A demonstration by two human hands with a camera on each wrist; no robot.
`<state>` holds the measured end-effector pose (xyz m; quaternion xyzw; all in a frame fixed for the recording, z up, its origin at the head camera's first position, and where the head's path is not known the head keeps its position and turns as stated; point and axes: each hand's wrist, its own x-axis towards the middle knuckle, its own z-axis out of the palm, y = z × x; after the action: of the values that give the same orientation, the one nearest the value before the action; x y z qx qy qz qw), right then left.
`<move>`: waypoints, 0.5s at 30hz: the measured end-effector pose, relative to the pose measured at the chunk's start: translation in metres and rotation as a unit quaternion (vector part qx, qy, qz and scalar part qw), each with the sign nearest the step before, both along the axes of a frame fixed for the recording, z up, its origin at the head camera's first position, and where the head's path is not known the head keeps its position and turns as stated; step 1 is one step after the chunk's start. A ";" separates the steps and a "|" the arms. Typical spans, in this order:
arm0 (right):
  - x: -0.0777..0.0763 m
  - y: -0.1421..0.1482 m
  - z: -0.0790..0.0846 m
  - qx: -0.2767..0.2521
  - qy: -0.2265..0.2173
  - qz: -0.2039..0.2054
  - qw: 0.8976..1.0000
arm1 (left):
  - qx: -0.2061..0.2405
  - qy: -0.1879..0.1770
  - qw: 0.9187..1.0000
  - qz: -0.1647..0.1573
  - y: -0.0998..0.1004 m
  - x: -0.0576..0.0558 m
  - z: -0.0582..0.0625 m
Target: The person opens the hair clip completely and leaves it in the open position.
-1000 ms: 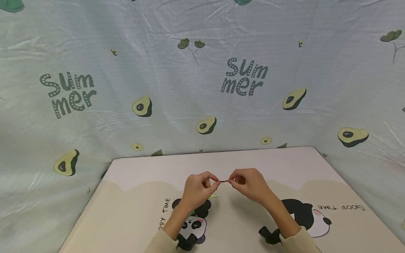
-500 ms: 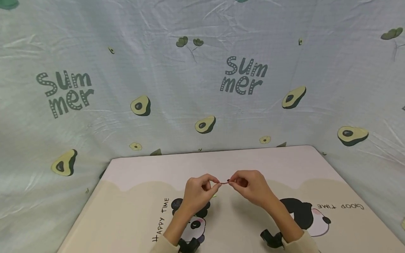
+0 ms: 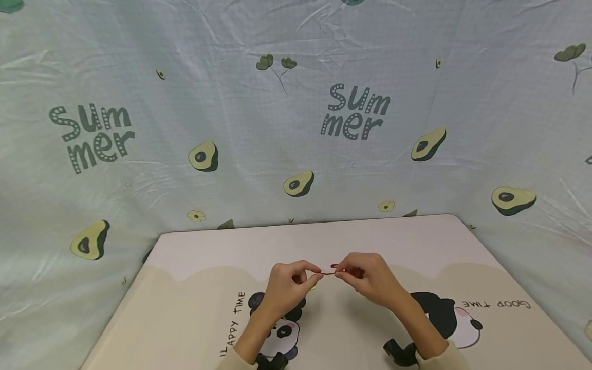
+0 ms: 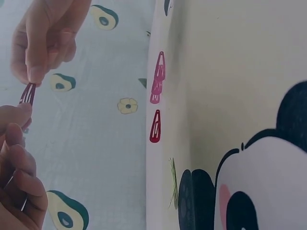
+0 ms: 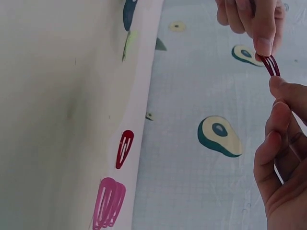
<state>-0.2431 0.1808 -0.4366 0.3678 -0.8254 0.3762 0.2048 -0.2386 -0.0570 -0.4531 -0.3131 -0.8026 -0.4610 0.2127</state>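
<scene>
A dark red snap hair clip (image 3: 328, 273) is stretched between my two hands, raised over the table. My left hand (image 3: 289, 285) pinches one end between thumb and forefinger. At the other end, the thumb and forefinger of my right hand (image 3: 370, 277) pinch it too. In the left wrist view, the slots of this hair clip (image 4: 29, 94) show between the fingertips. Beyond the hands, a red snap hair clip (image 4: 155, 126) lies near the table's far edge. Beside it are pink snap hair clips (image 4: 158, 79) that overlap one another.
The table (image 3: 185, 303) wears a beige cover printed with pandas and lettering. Thin green strands (image 4: 173, 184) show near the panda print. A pale cloth (image 3: 250, 128) with avocado prints hangs behind the table. Black devices (image 3: 400, 353) sit at my wrists.
Both hands have sunk slightly in the head view, still pinching the hair clip. The red hair clip on the table, hidden at first, now shows beside my right fingertips.
</scene>
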 end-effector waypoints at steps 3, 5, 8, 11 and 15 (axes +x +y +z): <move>0.002 -0.001 0.001 -0.002 -0.013 -0.009 1.000 | -0.006 0.012 1.000 0.005 0.000 0.000 0.001; 0.004 -0.002 0.002 -0.004 -0.025 -0.016 1.000 | -0.008 0.024 1.000 0.009 0.000 0.000 0.001; 0.006 -0.004 0.002 -0.008 -0.037 -0.028 0.999 | -0.010 0.050 0.999 0.019 0.001 0.000 0.000; 0.007 -0.006 0.000 -0.012 -0.034 -0.039 0.999 | -0.014 0.079 0.996 0.030 0.001 -0.001 -0.002; 0.006 -0.009 -0.004 -0.016 -0.013 -0.048 0.999 | -0.022 0.109 0.993 0.044 0.001 -0.001 -0.004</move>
<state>-0.2370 0.1717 -0.4403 0.3192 -0.8386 0.3839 0.2181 -0.2399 -0.0556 -0.4575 -0.3302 -0.7976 -0.3967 0.3120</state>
